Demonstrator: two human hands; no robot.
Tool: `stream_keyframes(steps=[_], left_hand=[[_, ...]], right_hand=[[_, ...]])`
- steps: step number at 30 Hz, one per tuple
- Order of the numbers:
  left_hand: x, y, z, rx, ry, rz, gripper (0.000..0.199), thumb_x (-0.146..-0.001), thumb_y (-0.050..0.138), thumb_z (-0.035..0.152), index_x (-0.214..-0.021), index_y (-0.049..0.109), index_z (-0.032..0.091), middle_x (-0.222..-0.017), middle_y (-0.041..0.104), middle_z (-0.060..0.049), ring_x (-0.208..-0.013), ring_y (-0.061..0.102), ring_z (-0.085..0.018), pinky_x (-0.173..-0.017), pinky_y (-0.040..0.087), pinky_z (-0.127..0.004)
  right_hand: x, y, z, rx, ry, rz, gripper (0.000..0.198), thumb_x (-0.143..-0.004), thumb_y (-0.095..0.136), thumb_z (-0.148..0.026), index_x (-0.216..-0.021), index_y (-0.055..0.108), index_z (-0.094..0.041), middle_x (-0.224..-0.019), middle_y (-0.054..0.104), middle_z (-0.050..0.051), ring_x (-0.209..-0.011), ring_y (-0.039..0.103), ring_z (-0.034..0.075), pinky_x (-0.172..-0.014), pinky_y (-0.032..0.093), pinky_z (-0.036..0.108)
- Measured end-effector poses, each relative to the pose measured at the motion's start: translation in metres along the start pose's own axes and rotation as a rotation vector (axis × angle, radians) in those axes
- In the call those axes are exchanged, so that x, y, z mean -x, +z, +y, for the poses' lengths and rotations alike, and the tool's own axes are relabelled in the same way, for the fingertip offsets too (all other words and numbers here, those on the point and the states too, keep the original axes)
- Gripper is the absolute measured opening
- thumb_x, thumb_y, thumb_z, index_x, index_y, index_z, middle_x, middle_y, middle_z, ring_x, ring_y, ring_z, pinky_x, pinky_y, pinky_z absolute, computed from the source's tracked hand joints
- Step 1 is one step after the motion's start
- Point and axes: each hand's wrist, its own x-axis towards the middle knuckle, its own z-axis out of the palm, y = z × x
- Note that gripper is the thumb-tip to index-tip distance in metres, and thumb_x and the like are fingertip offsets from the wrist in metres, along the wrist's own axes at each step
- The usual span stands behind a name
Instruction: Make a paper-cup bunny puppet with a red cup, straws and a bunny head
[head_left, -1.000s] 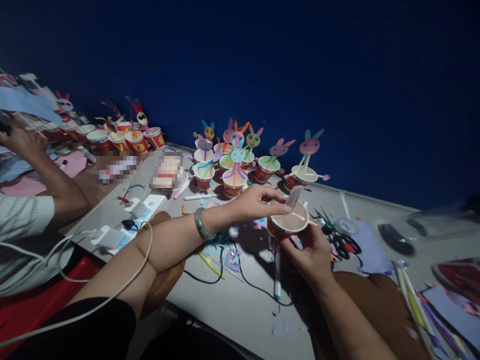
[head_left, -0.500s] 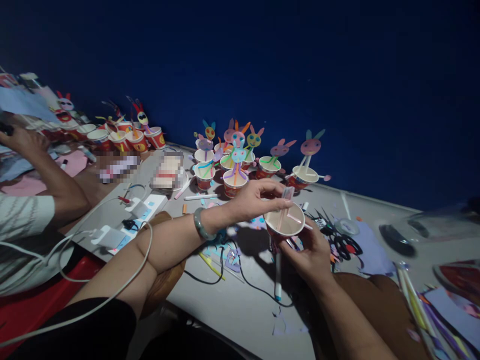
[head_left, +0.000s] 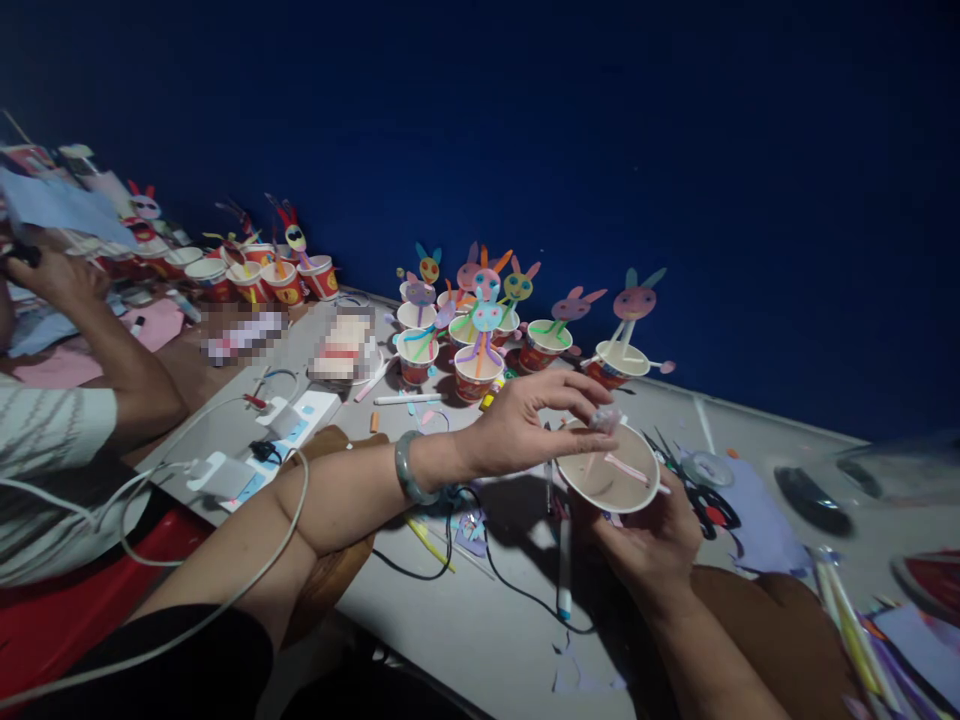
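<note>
Paper cup tilts above the desk in our right hand, fingers curled around its side, apparently to steady it and show us its inside. Our left hand pinches a pale bundle over the mouth. Rabbit-faced cups stand near the blue wall, seemingly out of our way; we can read no lettering.

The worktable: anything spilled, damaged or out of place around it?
Nothing clearly spilled or damaged; the held cup looks intact. But a ragged lilac scrap lies loose toward the near side, and a white cable passes in front of the left arm, oddly in the way.
</note>
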Motion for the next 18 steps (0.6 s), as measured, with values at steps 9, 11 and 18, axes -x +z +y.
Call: stream_keyframes(steps=[9, 11, 18], left_hand=[[0.0026, 0.0039, 0.0059, -0.086, 0.113, 0.042, 0.021, -0.082, 0.077, 0.035, -0.077, 0.072, 0.015, -0.103, 0.071, -0.009, -0.098, 0.068, -0.015, -0.091, 0.055, -0.034], [0.0028, 0.0044, 0.0063, -0.093, 0.127, 0.035, 0.021, -0.083, 0.076, 0.035, -0.078, 0.072, 0.015, -0.103, 0.071, -0.01, -0.097, 0.068, -0.015, -0.089, 0.056, -0.034], [0.0031, 0.005, 0.0047, -0.078, 0.158, 0.062, 0.019, -0.082, 0.077, 0.032, -0.078, 0.072, 0.014, -0.1, 0.072, -0.009, -0.094, 0.069, -0.014, -0.088, 0.056, -0.032]], right_hand=[[-0.0023, 0.0022, -0.0098, 0.051, -0.013, 0.106, 0.063, -0.067, 0.086, -0.037, -0.124, 0.064, -0.026, -0.115, 0.073, 0.01, -0.101, 0.071, 0.03, -0.087, 0.06, 0.048], [-0.0025, 0.0023, -0.0102, 0.055, -0.018, 0.112, 0.062, -0.067, 0.086, -0.037, -0.125, 0.064, -0.026, -0.115, 0.073, 0.01, -0.101, 0.071, 0.03, -0.088, 0.059, 0.048], [-0.0038, 0.0037, -0.0084, 0.042, -0.088, 0.137, 0.067, -0.069, 0.087, -0.032, -0.131, 0.062, -0.031, -0.116, 0.072, 0.006, -0.098, 0.07, 0.028, -0.086, 0.059, 0.046]])
